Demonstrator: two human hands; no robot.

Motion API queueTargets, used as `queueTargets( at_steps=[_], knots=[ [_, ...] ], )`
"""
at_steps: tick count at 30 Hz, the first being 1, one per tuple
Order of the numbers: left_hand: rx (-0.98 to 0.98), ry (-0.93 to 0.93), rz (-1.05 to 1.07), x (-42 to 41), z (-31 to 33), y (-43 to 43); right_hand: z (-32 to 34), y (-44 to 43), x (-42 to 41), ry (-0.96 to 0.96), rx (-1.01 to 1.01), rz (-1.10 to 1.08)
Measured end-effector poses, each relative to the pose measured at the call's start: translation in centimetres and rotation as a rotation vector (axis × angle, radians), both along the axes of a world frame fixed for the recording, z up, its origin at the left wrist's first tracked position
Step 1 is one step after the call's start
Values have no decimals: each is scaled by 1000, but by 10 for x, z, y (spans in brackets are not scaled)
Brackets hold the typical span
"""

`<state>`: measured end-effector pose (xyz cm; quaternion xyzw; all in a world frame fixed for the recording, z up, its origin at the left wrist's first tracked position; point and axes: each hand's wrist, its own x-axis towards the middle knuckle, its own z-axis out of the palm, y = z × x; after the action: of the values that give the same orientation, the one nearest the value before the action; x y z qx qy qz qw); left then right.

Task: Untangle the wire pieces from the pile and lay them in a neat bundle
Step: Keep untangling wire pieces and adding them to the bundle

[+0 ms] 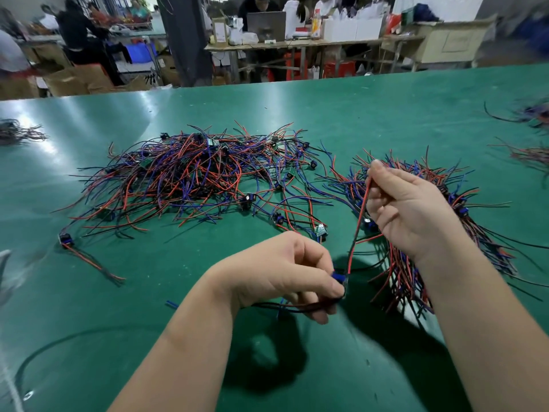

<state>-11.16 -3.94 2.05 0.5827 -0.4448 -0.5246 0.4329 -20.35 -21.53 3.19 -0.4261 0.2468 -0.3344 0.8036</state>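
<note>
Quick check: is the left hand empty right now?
No: the left hand pinches a wire piece by its blue end, and its red lead runs up to the right hand, which pinches it.

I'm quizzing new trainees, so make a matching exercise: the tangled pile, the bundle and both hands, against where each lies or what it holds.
1. tangled pile
2. bundle
3. left hand
4. right hand

A. pinches a red wire
B. sprawls across the table
C. pinches a blue component
D. lies beneath the right hand

Pairs: 1-B, 2-D, 3-C, 4-A
</note>
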Motion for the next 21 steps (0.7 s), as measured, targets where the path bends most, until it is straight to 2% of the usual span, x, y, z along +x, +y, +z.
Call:
queueTargets(
  at_steps=[3,5,8,10,12,14,17,21],
  knots=[
    [-85,83,13,2,2,1,-4,-1,6,-12,94,-31],
    [-221,216,140,3,2,-2,-6,-4,6,38,76,13],
    [-380,431,344,5,2,-7,-12,6,7,147,-109,248],
    [-413,522,424,4,5,-9,-17,17,8,179,-270,434],
    [-386,606,517,3,7,-11,-20,28,9,169,-419,547],
    [-371,670,565,2,7,-12,-21,34,10,83,-463,559],
    [-341,596,576,1,6,-13,-17,38,12,-60,-440,463],
    [-351,445,601,-6,-2,-19,-15,41,15,-131,-329,320]
  ],
)
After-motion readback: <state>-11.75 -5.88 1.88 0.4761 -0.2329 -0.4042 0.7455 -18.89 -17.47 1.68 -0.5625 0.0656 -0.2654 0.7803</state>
